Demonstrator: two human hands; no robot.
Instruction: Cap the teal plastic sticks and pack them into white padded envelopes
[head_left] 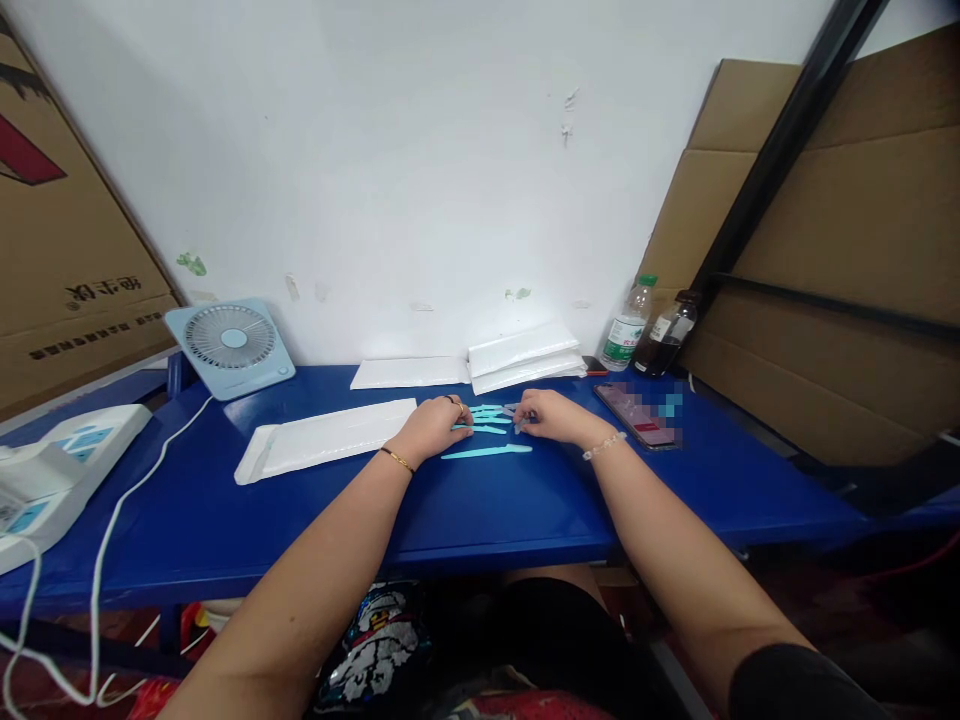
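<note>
In the middle of the blue table, several slim turquoise eyebrow razors (491, 420) lie side by side between my hands. My left hand (433, 428) is closed at their left ends, fingers pinched on a razor handle. My right hand (551, 415) is closed at the opposite ends, its fingertips pinching a small clear piece (517, 426) that looks like a blade cap. Fingers hide part of both grips. One separate turquoise razor (487, 452) lies nearer to me, touched by neither hand. A white padded mailer (322, 440) lies flat beside my left hand.
More white mailers (521, 357) are stacked by the wall. A small blue fan (232, 345) and a white device (67, 470) with cables stand left. Right are a phone (634, 414), a clear bottle (628, 328), a dark-drink bottle (666, 338) and cardboard (847, 260).
</note>
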